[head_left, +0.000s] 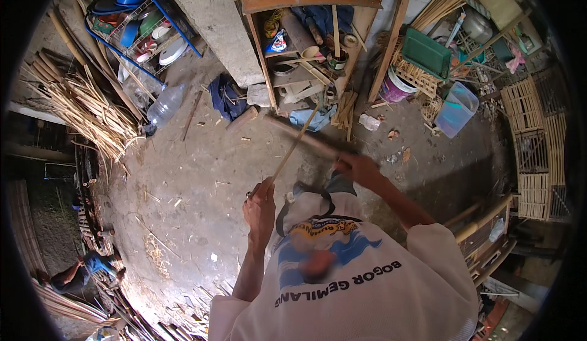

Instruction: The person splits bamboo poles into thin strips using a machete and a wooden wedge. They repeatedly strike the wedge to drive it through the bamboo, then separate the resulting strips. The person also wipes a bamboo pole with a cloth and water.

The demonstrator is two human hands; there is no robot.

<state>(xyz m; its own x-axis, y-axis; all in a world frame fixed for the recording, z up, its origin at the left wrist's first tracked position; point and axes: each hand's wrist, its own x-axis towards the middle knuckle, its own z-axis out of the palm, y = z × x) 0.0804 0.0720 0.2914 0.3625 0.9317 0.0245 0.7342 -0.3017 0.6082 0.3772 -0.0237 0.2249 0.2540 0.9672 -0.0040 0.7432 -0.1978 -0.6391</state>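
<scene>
My left hand (260, 206) is closed around the lower end of a thin bamboo strip (294, 145), which slants up and to the right. In my right hand (362, 168) is a long, flat, grey-brown piece (302, 136), blurred along its length; a blade or a slat, I cannot tell which. It points up and to the left. In this view the strip crosses over the long piece near its middle; whether the two touch is unclear. Both hands are in front of my body, above the concrete floor (202, 176).
A wooden cabinet (315, 2) with tools stands ahead. Bamboo strips (85, 99) lie heaped at left, beside a clear plastic jug (165, 106) and a dish rack (143, 32). A purple bucket (395, 88) and blue plastic bin (457, 109) stand right. Another person (95, 267) is at lower left.
</scene>
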